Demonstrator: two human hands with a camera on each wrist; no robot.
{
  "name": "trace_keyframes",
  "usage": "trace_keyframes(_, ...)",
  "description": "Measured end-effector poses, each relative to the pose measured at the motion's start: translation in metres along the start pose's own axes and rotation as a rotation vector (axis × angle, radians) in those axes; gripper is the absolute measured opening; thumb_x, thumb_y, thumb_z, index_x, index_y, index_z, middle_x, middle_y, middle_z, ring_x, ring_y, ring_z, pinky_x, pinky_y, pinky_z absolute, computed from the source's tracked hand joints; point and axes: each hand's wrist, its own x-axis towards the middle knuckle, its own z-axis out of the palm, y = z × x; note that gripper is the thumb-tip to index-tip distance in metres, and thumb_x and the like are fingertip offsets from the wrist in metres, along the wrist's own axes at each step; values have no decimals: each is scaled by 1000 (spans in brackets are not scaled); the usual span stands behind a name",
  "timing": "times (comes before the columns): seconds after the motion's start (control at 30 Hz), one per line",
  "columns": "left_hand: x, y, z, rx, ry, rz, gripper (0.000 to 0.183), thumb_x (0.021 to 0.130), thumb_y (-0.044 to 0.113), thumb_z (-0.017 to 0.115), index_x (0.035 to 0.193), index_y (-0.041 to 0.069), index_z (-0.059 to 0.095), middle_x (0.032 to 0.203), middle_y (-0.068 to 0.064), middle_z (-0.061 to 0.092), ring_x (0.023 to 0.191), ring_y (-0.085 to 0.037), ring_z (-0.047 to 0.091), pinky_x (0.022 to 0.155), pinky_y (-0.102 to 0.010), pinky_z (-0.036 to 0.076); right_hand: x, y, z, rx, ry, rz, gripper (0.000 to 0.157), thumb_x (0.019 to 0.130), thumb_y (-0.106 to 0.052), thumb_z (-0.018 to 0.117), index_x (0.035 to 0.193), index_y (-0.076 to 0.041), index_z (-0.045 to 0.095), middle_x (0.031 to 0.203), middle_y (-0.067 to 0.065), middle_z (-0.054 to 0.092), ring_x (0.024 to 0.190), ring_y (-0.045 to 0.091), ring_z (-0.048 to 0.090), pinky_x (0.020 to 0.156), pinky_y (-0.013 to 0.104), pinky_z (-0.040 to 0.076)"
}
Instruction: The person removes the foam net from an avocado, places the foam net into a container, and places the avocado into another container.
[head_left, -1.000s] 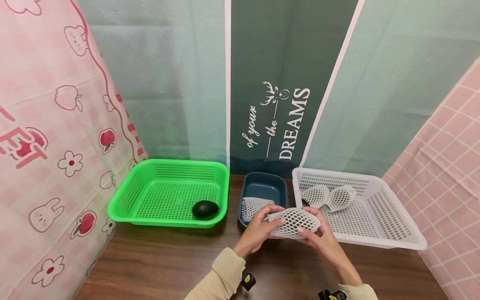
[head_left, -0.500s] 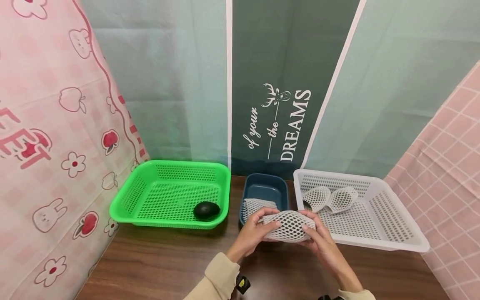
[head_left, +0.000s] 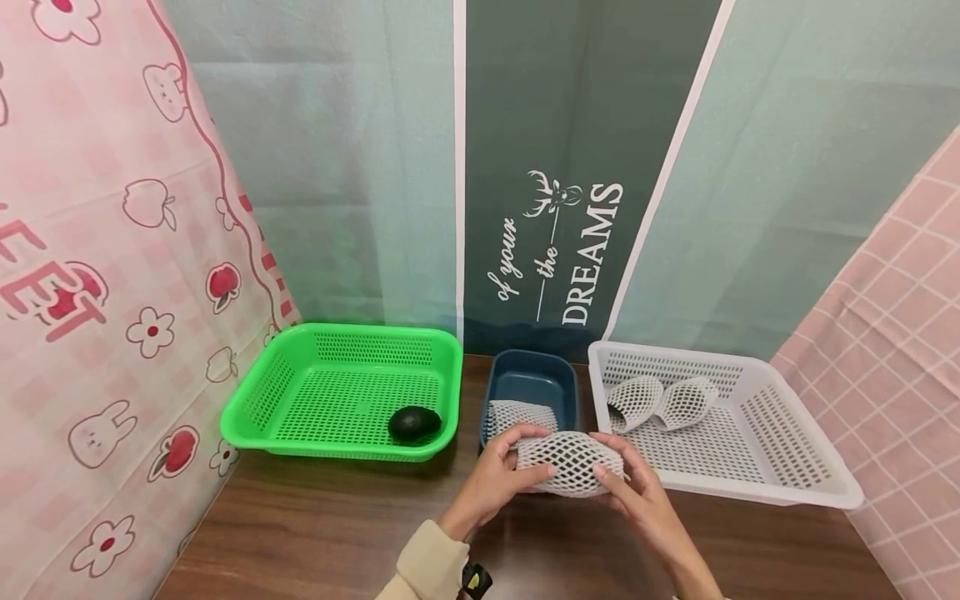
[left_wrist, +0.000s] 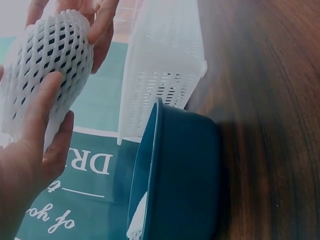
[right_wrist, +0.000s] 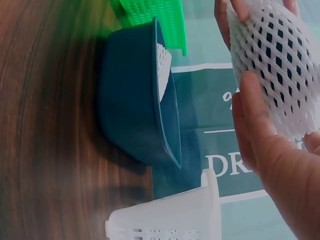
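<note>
Both hands hold a dark avocado wrapped in a white foam net sleeve (head_left: 572, 463), in front of the small blue bin. My left hand (head_left: 491, 482) grips its left end, thumb on the near side. At the other end, the fingers and thumb of my right hand (head_left: 643, 493) pinch the net. Through the mesh in the right wrist view, dark skin shows under the foam net (right_wrist: 277, 60). A bare black avocado (head_left: 414, 423) lies in the green basket (head_left: 247, 437). Two netted avocados (head_left: 687, 402) rest in the white basket (head_left: 813, 492), one with a dark end showing.
The blue bin (head_left: 534, 362) stands between the baskets and holds white foam netting (head_left: 522, 415). Printed cloths hang behind and at both sides. The wooden tabletop (head_left: 337, 525) extends in front.
Both hands have brought the netted avocado a little left and nearer to the body, still held at both ends. The baskets and their contents have not changed.
</note>
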Motion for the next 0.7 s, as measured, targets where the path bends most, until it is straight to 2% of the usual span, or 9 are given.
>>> trace_keyframes(0.17, -6, 2, -2, -4, 4, -10, 43, 84, -3, 71, 125, -3, 55, 117, -15, 56, 94, -22, 62, 73, -35, 56, -4, 3, 5, -6, 35, 25, 43, 100, 0, 48, 140, 9, 34, 131, 9, 44, 101, 18, 61, 78, 38, 55)
trace_keyframes(0.4, -13, 1, -4, 33, 26, 4, 43, 83, -5, 72, 123, -3, 58, 116, -13, 55, 91, -21, 63, 70, -33, 56, -8, 10, 14, 32, 41, 6, 44, 99, 3, 48, 140, 10, 34, 134, 11, 41, 106, 17, 58, 81, 39, 54)
trace_keyframes(0.7, -25, 1, -10, 36, 58, 26, 46, 81, -6, 73, 124, -4, 57, 116, -15, 57, 94, -21, 62, 73, -32, 56, -10, 14, 24, 69, 24, 26, 47, 98, 4, 50, 141, 9, 34, 129, 9, 50, 106, 17, 58, 82, 37, 54)
